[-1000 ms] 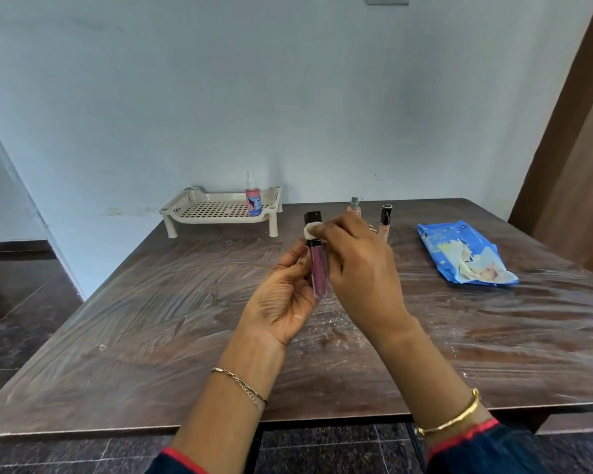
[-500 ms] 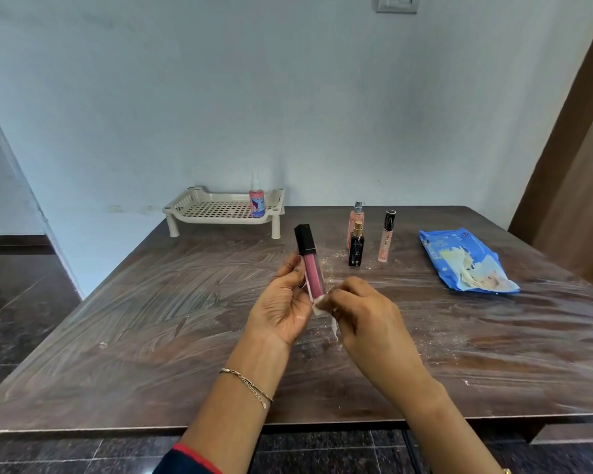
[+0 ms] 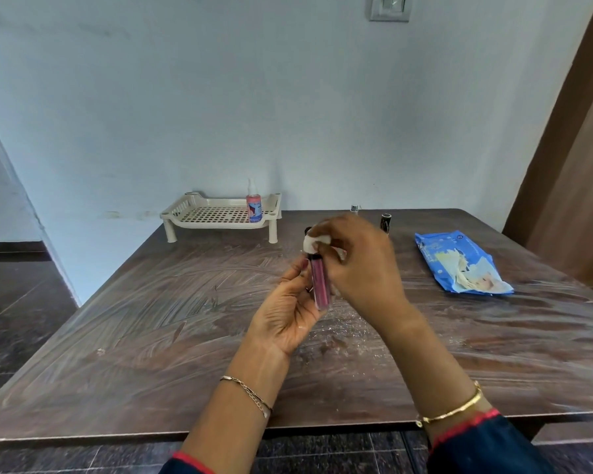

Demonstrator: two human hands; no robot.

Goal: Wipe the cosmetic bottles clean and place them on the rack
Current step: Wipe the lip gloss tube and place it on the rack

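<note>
Faces smeared tabletop point(image 3: 151, 319) against pale wall point(image 3: 220, 97). Grips tube point(image 3: 320, 285) in left hand point(image 3: 288, 316), pinches wipe point(image 3: 314, 241) atop it with right hand point(image 3: 363, 268).

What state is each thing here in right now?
Lip gloss tube: upright, gripped by the left hand.
White wipe: pinched by the right hand over the tube's cap.
Spray bottle: standing on the rack.
Wipes pack: lying flat on the table.
Two bottles behind the right hand: upright, mostly hidden.

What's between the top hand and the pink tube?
A small white wipe, which the right hand presses onto the top of the pink tube; head view.
</note>
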